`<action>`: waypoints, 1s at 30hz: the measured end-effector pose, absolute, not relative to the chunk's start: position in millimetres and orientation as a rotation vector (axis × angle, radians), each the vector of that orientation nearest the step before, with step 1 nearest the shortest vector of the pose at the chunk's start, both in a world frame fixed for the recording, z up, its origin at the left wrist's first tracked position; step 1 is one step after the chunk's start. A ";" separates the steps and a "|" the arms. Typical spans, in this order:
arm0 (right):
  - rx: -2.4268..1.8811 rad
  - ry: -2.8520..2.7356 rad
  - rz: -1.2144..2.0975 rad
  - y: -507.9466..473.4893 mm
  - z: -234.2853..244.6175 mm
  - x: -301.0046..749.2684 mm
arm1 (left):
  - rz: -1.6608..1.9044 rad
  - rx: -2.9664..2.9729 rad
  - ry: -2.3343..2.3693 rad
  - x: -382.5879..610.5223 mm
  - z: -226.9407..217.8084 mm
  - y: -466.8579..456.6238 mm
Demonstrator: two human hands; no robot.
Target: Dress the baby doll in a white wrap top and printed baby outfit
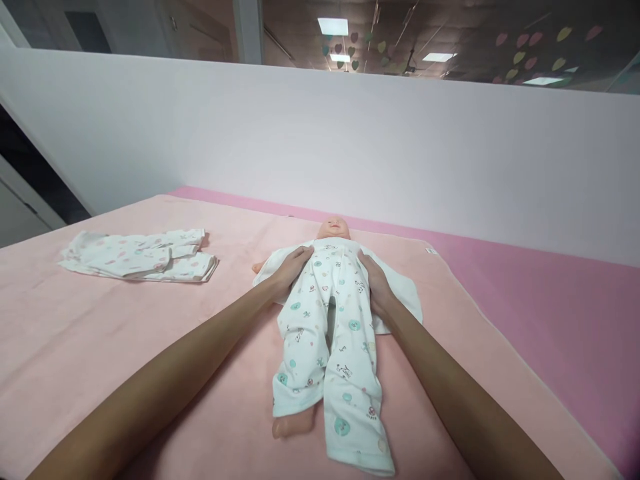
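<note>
A baby doll point(334, 227) lies on its back, head away from me. White printed baby pants point(345, 320) cover it from the chest down. One bare foot point(294, 424) shows below the left leg cuff; the other cuff lies past where any foot is visible. My left hand point(294, 268) is closed on the left side of the pants near the waistband. On the opposite side, my right hand point(376, 279) grips the pants at the same height, its fingers partly hidden. White top fabric point(403, 287) spreads out beneath the pants, and a small doll hand point(257, 267) pokes out at left.
Folded white printed baby clothes point(137, 255) lie to the left on the pink blanket point(210, 373). A darker pink mat point(545, 300) shows under the blanket at right. Behind stands a white wall panel point(325, 140), with glass above it.
</note>
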State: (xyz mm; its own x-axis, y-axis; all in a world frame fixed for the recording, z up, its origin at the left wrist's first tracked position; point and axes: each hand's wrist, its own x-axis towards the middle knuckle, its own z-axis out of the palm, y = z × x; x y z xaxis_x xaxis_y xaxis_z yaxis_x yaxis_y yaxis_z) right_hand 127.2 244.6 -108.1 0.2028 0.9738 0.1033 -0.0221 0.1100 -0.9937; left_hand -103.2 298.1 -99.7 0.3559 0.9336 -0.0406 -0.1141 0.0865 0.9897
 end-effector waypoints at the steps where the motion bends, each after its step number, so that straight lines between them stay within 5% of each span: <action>1: -1.204 -1.095 0.988 246.5 -103.1 131.0 | 0.961 1.270 0.896 -104.0 -95.9 300.5; 7: -1.310 -1.509 0.733 266.7 -68.7 143.1 | 0.889 1.685 0.823 -98.8 -65.1 322.8; 17: -1.516 -1.169 0.550 251.8 -81.4 121.5 | 1.187 1.691 1.097 -79.5 -82.4 318.3; 30: -0.711 -1.871 0.221 -34.6 20.3 50.7 | 0.964 2.237 1.221 -199.5 -86.3 88.9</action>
State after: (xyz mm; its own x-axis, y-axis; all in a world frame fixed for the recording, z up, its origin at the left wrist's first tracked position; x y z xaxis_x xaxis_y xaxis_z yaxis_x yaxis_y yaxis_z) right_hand 50.7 -34.6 20.3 -0.2508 0.5677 0.7841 0.3692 0.8048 -0.4647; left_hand -199.5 88.9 -86.3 0.3763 0.8475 0.3743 0.5608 -0.5299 0.6362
